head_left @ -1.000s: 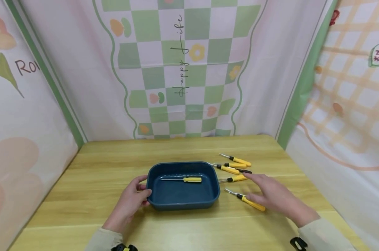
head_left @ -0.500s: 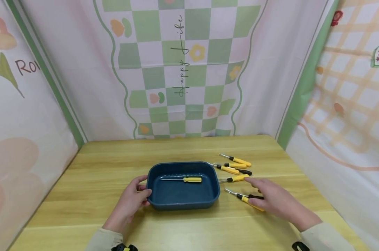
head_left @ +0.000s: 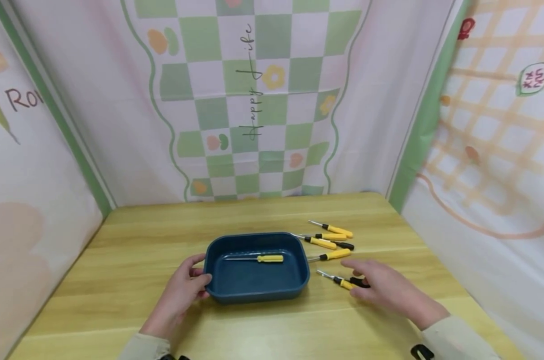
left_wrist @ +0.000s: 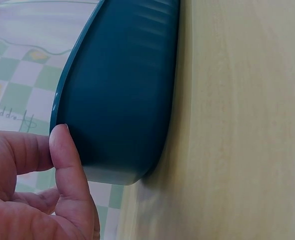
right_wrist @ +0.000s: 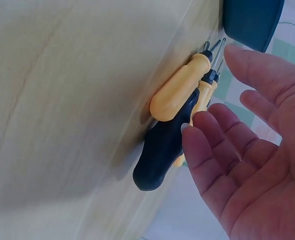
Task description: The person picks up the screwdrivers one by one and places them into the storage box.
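My left hand (head_left: 182,290) pinches the left rim of a dark blue rectangular dish (head_left: 258,296). In the left wrist view its thumb and a finger meet at the dish's edge (left_wrist: 112,100). Inside the dish lies a screwdriver with a pale yellow handle (head_left: 270,258). To the right, my right hand (head_left: 386,287) hovers over a yellow-handled screwdriver (head_left: 344,283) and a black-handled screwdriver (head_left: 360,282). The right wrist view shows its fingers loosely bent and apart from the thumb, one fingertip right at the black handle (right_wrist: 160,147), below the yellow handle (right_wrist: 180,87).
Beyond the right hand, beside the dish, lie several more yellow-handled screwdrivers (head_left: 337,254) and another with a black handle (head_left: 345,245). They rest on a wood-grain table (head_left: 164,225). Patterned curtains (head_left: 236,115) hang behind and at both sides.
The right hand has drawn slightly nearer the body, its thumb and index finger closer together, and the near black handle has come into sight. The head view has shifted slightly. The left hand keeps its hold.
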Available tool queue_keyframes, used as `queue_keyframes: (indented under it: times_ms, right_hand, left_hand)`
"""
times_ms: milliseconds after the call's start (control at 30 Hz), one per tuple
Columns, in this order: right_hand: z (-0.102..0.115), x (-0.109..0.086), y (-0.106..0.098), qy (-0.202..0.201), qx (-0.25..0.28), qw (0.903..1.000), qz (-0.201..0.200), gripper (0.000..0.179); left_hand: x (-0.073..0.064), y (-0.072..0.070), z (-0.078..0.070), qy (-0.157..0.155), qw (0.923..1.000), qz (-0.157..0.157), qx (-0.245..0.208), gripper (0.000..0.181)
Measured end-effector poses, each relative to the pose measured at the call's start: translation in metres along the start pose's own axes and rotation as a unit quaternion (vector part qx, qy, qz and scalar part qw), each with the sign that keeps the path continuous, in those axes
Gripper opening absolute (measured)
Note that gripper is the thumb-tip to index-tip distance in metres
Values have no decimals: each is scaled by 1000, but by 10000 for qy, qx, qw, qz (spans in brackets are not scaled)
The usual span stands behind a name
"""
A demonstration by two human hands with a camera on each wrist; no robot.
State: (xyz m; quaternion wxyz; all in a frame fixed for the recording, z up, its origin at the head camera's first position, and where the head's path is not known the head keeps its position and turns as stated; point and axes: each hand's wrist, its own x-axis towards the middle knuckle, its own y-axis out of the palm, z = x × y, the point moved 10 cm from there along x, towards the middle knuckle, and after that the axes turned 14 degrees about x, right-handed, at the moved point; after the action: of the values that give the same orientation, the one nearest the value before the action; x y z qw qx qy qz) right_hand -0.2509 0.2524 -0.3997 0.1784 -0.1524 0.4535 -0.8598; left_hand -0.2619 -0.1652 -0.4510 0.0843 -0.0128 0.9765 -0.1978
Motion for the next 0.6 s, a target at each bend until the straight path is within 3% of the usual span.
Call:
queue_keyframes:
  times_ms: [333, 600]
  right_hand:
    - [5, 0, 9, -327, -202, 9992, 139, 55]
    - [3, 0, 13, -110, -186, 9996, 187, 50]
  left_hand:
    - [-1, -1, -1, 35, 10000, -11, -22, 57]
    - [-3, -2, -2, 62, 9999, -41, -103, 57]
